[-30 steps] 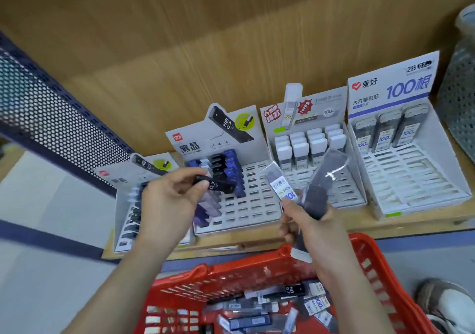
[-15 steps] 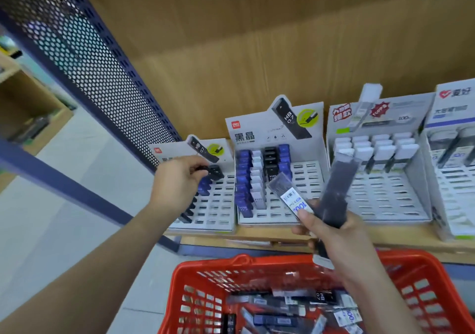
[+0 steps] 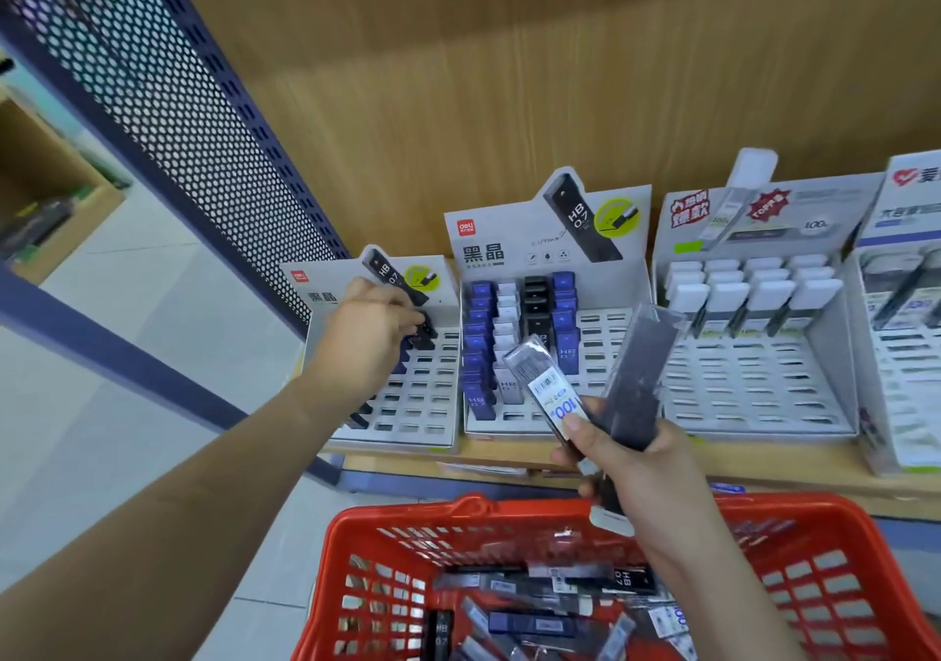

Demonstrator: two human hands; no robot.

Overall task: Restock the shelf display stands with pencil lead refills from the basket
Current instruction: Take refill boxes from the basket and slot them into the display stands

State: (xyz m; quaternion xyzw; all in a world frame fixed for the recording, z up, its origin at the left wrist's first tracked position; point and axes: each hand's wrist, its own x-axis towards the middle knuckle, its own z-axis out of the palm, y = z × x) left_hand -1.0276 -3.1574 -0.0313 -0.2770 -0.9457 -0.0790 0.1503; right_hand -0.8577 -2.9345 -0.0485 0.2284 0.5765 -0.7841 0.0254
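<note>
My left hand [image 3: 364,339] pinches a small black lead refill case [image 3: 426,327] over the slots of the leftmost grey display stand [image 3: 422,406]. My right hand [image 3: 629,462] grips two refill packs above the red basket [image 3: 473,513]: a clear one with a white "100" label [image 3: 547,385] and a longer dark one [image 3: 641,370]. The basket holds several loose refill cases [image 3: 540,614]. The second stand [image 3: 601,395] holds rows of blue, white and black cases.
A third stand [image 3: 758,390] with white-capped refills and a fourth stand [image 3: 901,355] sit to the right on the wooden shelf [image 3: 764,477]. A blue perforated metal side panel [image 3: 168,115] rises at the left. Wooden back wall behind the stands.
My left hand has carried the black case leftward and down into the leftmost stand. The view has swung left. My right hand keeps the same two packs.
</note>
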